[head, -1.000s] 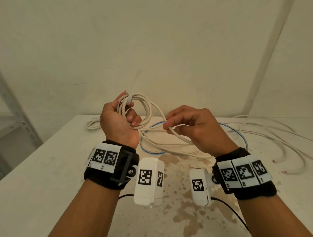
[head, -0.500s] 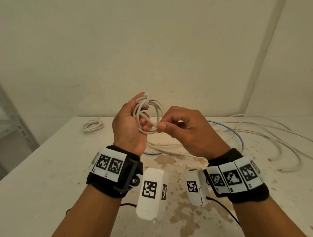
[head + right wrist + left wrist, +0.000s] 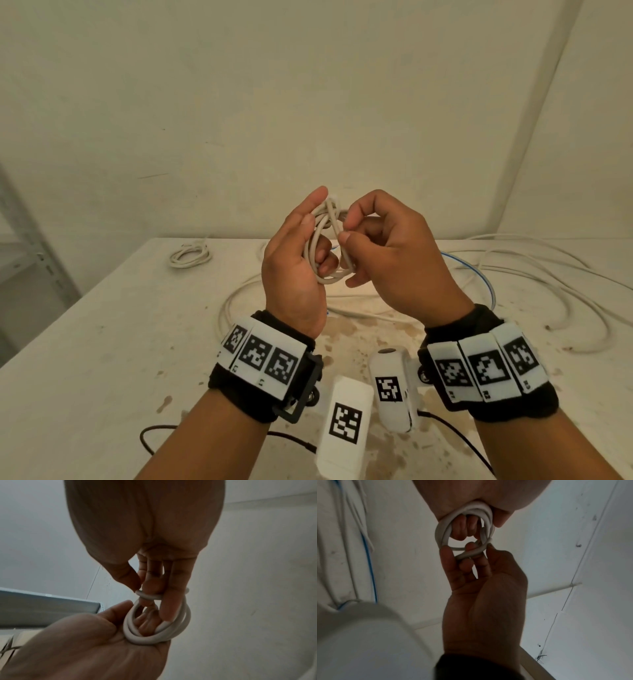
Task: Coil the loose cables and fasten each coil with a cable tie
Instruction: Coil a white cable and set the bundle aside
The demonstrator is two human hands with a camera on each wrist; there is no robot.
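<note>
Still sprawled loose across the right half of the table (image 3: 85,342): long white cables (image 3: 534,270) and a blue one (image 3: 474,270). Near the far left corner, one small finished coil (image 3: 189,255). Above the table's middle, a white coil (image 3: 323,246) gripped by left hand (image 3: 294,267), tail end pinched by right hand (image 3: 394,263). No tie visible yet.

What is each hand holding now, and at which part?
The left hand holds the white cable coil through its loops; the right hand pinches one strand crossing the coil's top.
</note>
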